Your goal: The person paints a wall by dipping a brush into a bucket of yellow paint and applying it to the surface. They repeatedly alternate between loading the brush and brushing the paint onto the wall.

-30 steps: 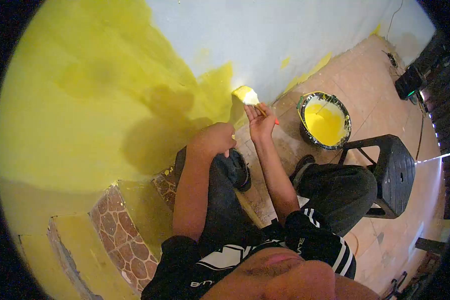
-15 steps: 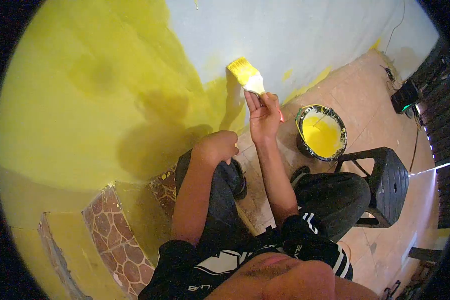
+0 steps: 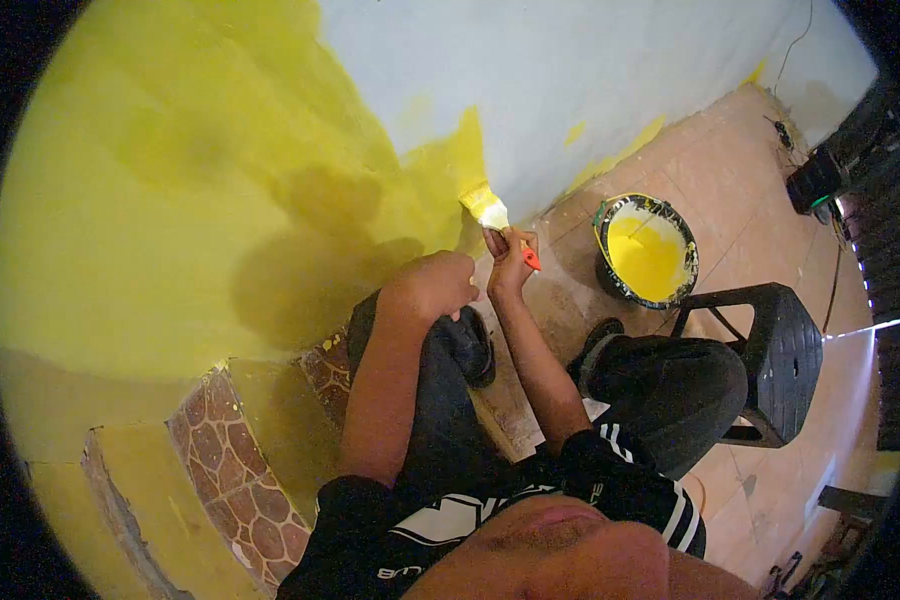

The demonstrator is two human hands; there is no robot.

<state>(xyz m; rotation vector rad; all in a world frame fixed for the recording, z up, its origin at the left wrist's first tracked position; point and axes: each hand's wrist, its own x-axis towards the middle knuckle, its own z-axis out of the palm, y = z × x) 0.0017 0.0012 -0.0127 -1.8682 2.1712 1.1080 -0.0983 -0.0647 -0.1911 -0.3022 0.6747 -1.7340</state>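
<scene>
One paintbrush sits just above centre frame, your right hand's fingers closed around its handle, bristles against the wall's yellow edge. Your left hand is curled near your knee, contents unclear, and the paint bucket stands right of centre.

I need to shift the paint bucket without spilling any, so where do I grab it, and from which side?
Probably by the thin yellow handle, which looks folded down along the rim on the side nearest the right hand. Reach in from above on that side and swing it upright: the bucket stands open with yellow paint inside, and its rim is smeared.
</scene>
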